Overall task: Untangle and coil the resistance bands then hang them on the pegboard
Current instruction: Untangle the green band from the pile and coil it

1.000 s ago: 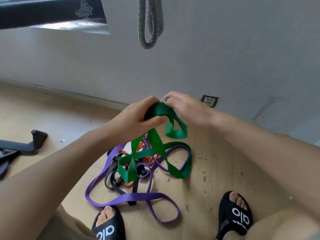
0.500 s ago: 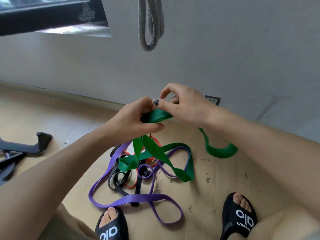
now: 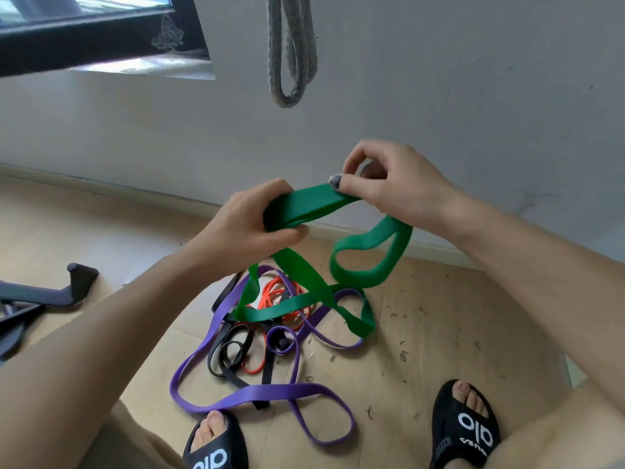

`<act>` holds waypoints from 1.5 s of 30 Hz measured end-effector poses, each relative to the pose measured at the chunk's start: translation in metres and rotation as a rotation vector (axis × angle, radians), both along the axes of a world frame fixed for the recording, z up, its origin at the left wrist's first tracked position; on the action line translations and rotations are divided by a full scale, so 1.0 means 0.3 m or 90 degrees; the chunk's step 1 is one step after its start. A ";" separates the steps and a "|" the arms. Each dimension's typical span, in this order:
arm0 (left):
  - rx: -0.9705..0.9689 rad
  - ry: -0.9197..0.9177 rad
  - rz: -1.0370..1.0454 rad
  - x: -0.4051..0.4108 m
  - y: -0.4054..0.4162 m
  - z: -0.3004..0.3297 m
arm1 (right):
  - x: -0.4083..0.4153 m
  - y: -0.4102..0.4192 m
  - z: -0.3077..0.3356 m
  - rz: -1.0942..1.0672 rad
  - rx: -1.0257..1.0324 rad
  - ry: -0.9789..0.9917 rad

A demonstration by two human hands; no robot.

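At far left on the floor: dark metal equipment foot, apart from the work and no present concern. Left of centre, held in the air: left hand, fingers and thumb curled round several gathered turns of the green band; risk here is a slackening grip, which would let the stacked turns spring apart and undo the coil. Below it on the floor, between the two sandalled feet: tangle of purple band, black band and thin red band, with the green band's lower length trailing down and lying across them; risk judged greatest here, since drawing more green upward could snag on the purple loop it crosses, dragging the pile up or tightening the knot. Near the left sandal: purple loop lying just beside the toes, liable to be stepped on or caught if the person shifts. Above centre on the wall: grey braided rope loop hanging; pegboard not in view. Right of centre: right hand, thumb and curled fingers pinching the flat green strip's far end, a free green loop drooping beneath the wrist; that loop may twist as it is laid over, giving an uneven coil that hangs badly. Far right: right sandal, well apart from the bands
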State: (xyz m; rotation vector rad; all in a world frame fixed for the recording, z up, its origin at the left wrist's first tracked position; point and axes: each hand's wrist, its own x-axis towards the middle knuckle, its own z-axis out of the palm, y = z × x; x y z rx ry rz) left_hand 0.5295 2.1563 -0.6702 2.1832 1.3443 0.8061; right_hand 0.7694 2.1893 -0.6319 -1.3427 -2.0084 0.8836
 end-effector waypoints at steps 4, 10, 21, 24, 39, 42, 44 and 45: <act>0.018 0.021 -0.002 -0.006 -0.012 -0.002 | -0.014 -0.039 -0.046 0.081 -0.069 -0.133; 0.052 0.036 -0.003 0.022 -0.023 -0.002 | -0.070 -0.078 -0.050 0.053 -0.049 -0.054; -0.032 0.076 -0.045 0.008 -0.010 -0.035 | -0.142 -0.061 -0.075 0.033 -0.099 0.135; -0.048 0.079 -0.067 0.023 -0.002 -0.044 | -0.130 -0.053 -0.050 -0.004 -0.090 0.184; 0.095 0.038 -0.003 0.046 0.005 -0.010 | -0.012 -0.013 -0.071 -0.002 -0.125 -0.101; 0.112 0.032 -0.036 0.076 -0.008 0.009 | -0.090 -0.062 -0.074 0.048 -0.170 0.021; 0.112 0.019 -0.037 0.085 -0.015 0.011 | -0.117 -0.080 -0.072 0.046 -0.117 0.050; 0.117 0.012 -0.024 0.082 -0.014 0.011 | -0.121 -0.081 -0.070 0.041 -0.074 0.043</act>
